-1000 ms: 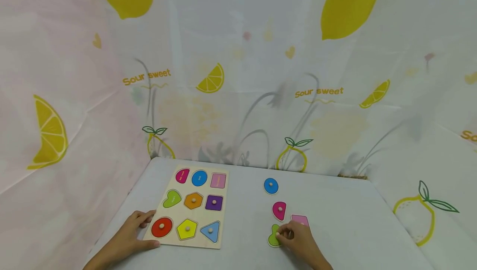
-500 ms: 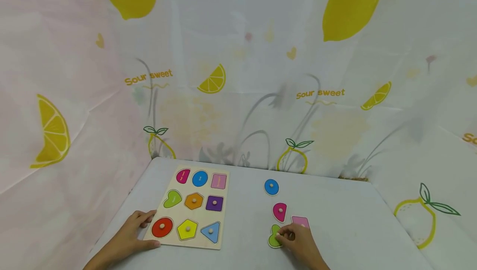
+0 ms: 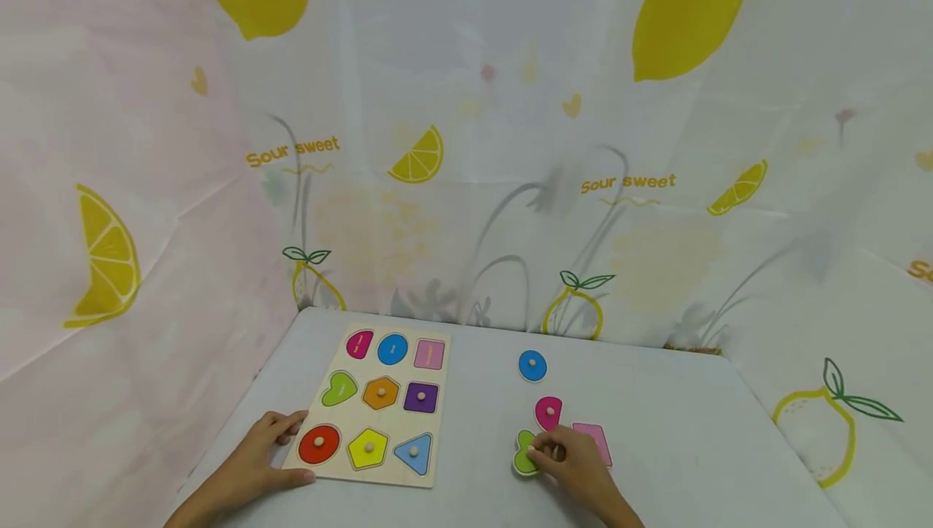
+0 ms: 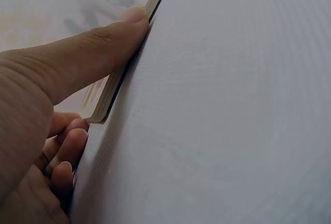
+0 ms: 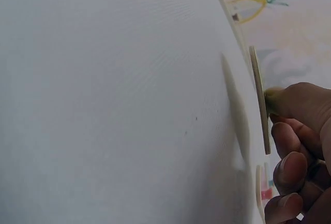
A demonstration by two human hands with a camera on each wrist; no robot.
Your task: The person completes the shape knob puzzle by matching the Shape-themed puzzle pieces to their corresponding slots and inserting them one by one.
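On the left in the head view lies a wooden puzzle board (image 3: 350, 467). My left hand (image 3: 255, 453) holds its near-left corner, thumb along the front edge and fingers at the left side; the left wrist view shows the thumb (image 4: 103, 43) against the board's edge (image 4: 106, 97). My right hand (image 3: 579, 463) pinches the knob of a green heart puzzle piece (image 3: 521, 457). Seen edge-on in the right wrist view, the heart piece (image 5: 260, 100) is raised off the table, its shadow beside it. Beyond that hand lie a magenta half-circle piece (image 3: 547, 412) and a partly covered pink square piece (image 3: 594, 440).
A blue round piece (image 3: 533, 365) lies farther back on the white table (image 3: 685, 439). Seated in the board are several pieces, among them a red circle (image 3: 319, 444), a purple square (image 3: 420, 398) and a light blue triangle (image 3: 414, 455). A lemon-print cloth (image 3: 466, 212) walls the back and sides.
My right hand has lifted the green heart piece and shifted it slightly left, uncovering more of the pink square. The left hand keeps its place at the board's corner.
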